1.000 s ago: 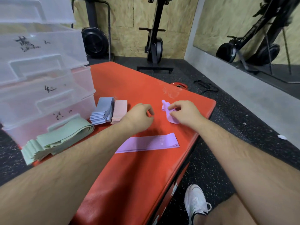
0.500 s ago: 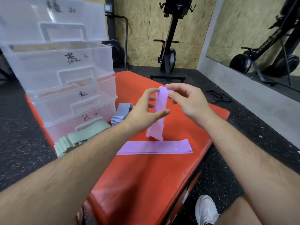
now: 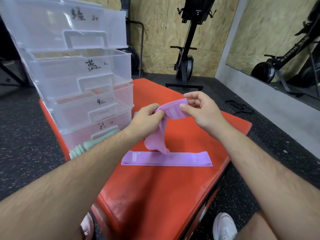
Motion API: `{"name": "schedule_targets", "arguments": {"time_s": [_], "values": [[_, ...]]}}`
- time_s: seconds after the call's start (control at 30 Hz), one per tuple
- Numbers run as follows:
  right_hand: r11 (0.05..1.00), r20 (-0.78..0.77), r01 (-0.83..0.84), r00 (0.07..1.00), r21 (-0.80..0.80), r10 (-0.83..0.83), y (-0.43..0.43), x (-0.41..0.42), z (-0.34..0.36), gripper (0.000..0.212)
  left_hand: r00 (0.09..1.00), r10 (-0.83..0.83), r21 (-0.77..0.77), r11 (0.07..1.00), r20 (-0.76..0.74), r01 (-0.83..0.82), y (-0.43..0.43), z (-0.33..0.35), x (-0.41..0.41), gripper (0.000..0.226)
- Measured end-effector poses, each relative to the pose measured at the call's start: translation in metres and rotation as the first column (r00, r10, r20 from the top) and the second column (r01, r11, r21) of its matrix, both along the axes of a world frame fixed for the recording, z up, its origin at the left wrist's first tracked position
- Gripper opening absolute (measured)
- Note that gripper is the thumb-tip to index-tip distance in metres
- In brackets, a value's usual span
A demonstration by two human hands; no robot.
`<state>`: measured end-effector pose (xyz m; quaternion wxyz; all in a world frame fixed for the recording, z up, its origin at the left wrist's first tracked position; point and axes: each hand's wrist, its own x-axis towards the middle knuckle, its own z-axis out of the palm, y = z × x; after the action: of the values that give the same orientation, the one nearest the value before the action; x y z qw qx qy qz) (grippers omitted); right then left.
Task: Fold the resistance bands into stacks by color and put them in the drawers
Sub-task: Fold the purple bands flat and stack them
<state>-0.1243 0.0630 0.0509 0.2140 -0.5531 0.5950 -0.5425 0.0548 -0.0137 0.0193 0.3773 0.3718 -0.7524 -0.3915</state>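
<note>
Purple bands (image 3: 166,159), mint-green bands (image 3: 81,149), red-orange mat (image 3: 155,191), black speckled floor (image 3: 26,132).

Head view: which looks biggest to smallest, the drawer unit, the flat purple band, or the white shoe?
Largest: drawer unit
Then: flat purple band
Smallest: white shoe, though the frame edge cuts it off.

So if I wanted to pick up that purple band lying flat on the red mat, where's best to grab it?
Probably its right end, pinched from above. The flat purple band lies thin and long across the red mat, so only an edge lifts easily, and the held purple band dangles over its middle, leaving the right end free.
</note>
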Motion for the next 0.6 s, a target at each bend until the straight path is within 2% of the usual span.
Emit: {"name": "schedule_targets", "arguments": {"time_s": [0.13, 0.2, 0.3, 0.47, 0.6], "values": [[0.997, 0.035, -0.067, 0.997, 0.039, 0.065, -0.002, 0.003, -0.002, 0.030, 0.999, -0.036, 0.038, 0.999, 0.014, 0.036, 0.002, 0.005, 0.002, 0.027], [0.995, 0.033, -0.091, 0.995, 0.044, 0.090, -0.003, 0.006, -0.002, 0.030, 0.994, -0.086, 0.085, 0.992, -0.065, 0.091, 0.006, 0.007, 0.003, 0.018], [0.993, -0.021, -0.110, 0.994, 0.036, 0.111, -0.003, 0.010, -0.004, 0.028, 0.971, -0.161, 0.065, 0.983, -0.177, 0.174, 0.007, 0.005, 0.001, 0.026], [0.995, -0.075, -0.096, 0.993, 0.005, 0.096, -0.002, 0.010, -0.007, 0.020, 0.975, -0.138, -0.018, 0.990, -0.173, 0.137, 0.008, 0.005, -0.004, 0.013], [0.992, 0.000, -0.122, 0.992, 0.015, 0.122, -0.002, 0.011, -0.010, 0.024, 0.981, -0.094, -0.009, 0.996, -0.170, 0.094, 0.007, 0.004, -0.002, 0.013]]}}
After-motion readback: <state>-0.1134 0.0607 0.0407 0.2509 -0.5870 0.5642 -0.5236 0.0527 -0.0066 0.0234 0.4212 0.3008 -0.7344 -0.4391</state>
